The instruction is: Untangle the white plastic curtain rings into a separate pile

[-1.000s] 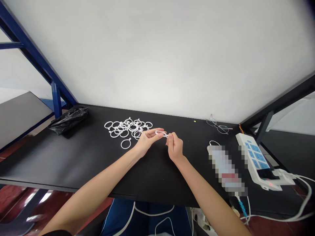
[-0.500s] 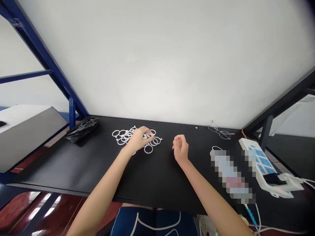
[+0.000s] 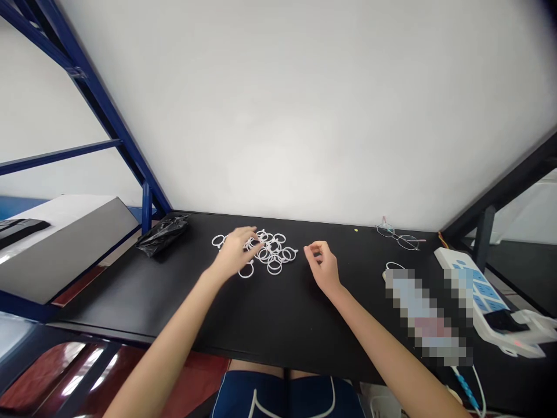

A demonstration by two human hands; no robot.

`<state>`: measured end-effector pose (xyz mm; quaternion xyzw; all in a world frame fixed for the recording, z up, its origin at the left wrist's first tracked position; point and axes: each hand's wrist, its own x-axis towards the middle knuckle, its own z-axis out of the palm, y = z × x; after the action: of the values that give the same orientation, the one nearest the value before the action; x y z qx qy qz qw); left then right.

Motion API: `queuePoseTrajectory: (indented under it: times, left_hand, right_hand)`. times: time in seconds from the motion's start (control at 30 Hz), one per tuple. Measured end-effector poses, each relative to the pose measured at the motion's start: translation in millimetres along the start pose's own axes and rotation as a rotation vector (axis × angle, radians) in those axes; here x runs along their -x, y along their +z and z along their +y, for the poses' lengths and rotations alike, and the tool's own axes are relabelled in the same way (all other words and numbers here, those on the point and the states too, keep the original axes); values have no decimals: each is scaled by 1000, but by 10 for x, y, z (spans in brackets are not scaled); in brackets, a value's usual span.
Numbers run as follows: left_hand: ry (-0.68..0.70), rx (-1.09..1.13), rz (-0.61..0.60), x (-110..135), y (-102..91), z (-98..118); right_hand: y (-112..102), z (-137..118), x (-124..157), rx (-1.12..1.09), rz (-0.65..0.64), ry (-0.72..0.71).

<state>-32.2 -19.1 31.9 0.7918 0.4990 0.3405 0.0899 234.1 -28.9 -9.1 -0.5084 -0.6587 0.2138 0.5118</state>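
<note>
A loose pile of white plastic rings (image 3: 275, 266), each with a small knob on its rim, lies on the black tabletop (image 3: 261, 313). My left hand (image 3: 235, 251) hovers over the left part of this pile, palm down. Its thumb stands apart from the fingers, and no ring shows in its grasp. Some rings are hidden beneath it. To the right of the pile, my right hand (image 3: 324, 267) is held just above the table. Its fingers are curled, with thumb and forefinger tips close together; whether anything small is between them cannot be made out.
A crumpled black plastic bag (image 3: 163, 234) lies at the table's left end. On the right are wire-framed glasses (image 3: 395, 235), a blurred-out device (image 3: 422, 316) with a cable, and a white power strip (image 3: 478, 302). A pale wall (image 3: 304, 116) rises behind.
My left hand has shifted left across the rings, uncovering more of them. The curled fingers of my right hand have loosened a little. The whole view has swung slightly left.
</note>
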Motion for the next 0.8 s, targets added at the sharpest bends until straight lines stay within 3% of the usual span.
queuePoseTrajectory:
  times: [0.07, 0.2, 0.27, 0.57, 0.67, 0.8]
  left_hand:
    - [-91, -48, 35, 41, -172, -202]
    - [-188, -176, -338, 235, -304, -585]
    - [-164, -204, -403, 289, -280, -694]
    - [-95, -114, -558, -29, -69, -772]
    - [-60, -70, -581, -85, 9, -781]
    - [-40, -28, -519, -79, 105, -771]
  right_hand:
    - [19, -57, 2, 105, -157, -44]
    - [97, -167, -97, 322, -667, -108]
    - [172, -194, -222, 376, -810, -96]
    - [575, -158, -747, 448, -1039, -265]
    - [684, -117, -757, 429, -1034, -344]
    - [792, -72, -689, 382, -941, -451]
